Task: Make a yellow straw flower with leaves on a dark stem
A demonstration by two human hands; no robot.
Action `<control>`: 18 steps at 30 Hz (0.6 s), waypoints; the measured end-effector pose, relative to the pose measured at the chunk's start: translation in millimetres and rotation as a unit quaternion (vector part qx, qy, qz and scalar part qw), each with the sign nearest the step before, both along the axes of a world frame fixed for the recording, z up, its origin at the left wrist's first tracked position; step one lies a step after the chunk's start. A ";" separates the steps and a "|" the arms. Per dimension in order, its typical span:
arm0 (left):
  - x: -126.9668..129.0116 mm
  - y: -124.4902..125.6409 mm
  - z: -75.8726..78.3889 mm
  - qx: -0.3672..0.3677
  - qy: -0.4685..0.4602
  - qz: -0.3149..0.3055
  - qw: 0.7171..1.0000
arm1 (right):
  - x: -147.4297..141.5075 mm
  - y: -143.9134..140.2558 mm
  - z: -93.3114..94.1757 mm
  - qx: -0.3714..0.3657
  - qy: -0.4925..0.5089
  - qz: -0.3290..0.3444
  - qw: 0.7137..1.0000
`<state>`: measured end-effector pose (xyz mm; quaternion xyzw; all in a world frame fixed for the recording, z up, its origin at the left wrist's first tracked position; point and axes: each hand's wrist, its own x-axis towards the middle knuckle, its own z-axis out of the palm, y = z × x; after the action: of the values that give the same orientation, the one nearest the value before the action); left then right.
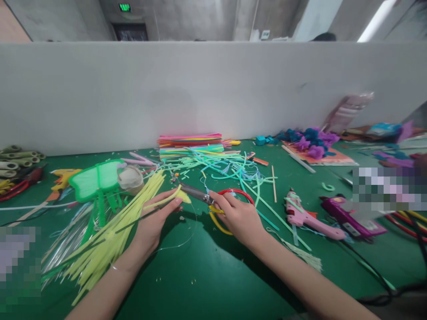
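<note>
My left hand [159, 212] is closed on a yellow pipe cleaner [165, 201], whose end by the fingertips is a wider, flattened yellow piece. In my right hand [237, 215] is a pair of scissors [196, 193] with red and yellow handles. Their blades point left and reach close to the yellow piece; whether they touch it I cannot tell. A thin clear thread loops below my left hand. Beneath and beside my left forearm lies a bundle of yellow pipe cleaners [110, 249].
Coloured pipe cleaners [190, 141] are stacked at the back, with loose green ones in front. On the left are a green fan-shaped piece [98, 178] and a yellow glue gun [63, 180]. Pink [310, 220] and purple [350, 218] glue guns with cords lie right. A white partition [200, 89] stands behind.
</note>
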<state>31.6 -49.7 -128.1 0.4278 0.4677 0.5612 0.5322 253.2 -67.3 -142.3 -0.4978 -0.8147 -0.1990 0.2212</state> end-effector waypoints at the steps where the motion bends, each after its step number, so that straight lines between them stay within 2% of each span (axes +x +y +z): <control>1: -0.3 0.7 -1.2 -0.002 -0.003 -0.001 1.000 | 0.3 1.0 -0.8 -0.001 -0.014 -0.006 1.000; 6: -1.2 5.0 -4.2 -0.013 -0.004 0.011 1.000 | 0.0 11.0 -3.7 0.012 -0.096 -0.020 0.995; 12: 0.0 5.9 -3.9 -0.026 -0.004 -0.003 1.000 | -1.5 21.9 2.1 0.071 -0.125 0.022 0.989; 18: -1.6 5.0 -6.3 -0.065 -0.050 -0.013 0.997 | -2.1 33.1 12.1 0.064 -0.169 0.074 0.981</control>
<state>29.9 -44.7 -134.4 0.3701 0.4706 0.5432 0.5886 251.1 -34.2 -130.2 -0.3801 -0.8604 -0.3155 0.1257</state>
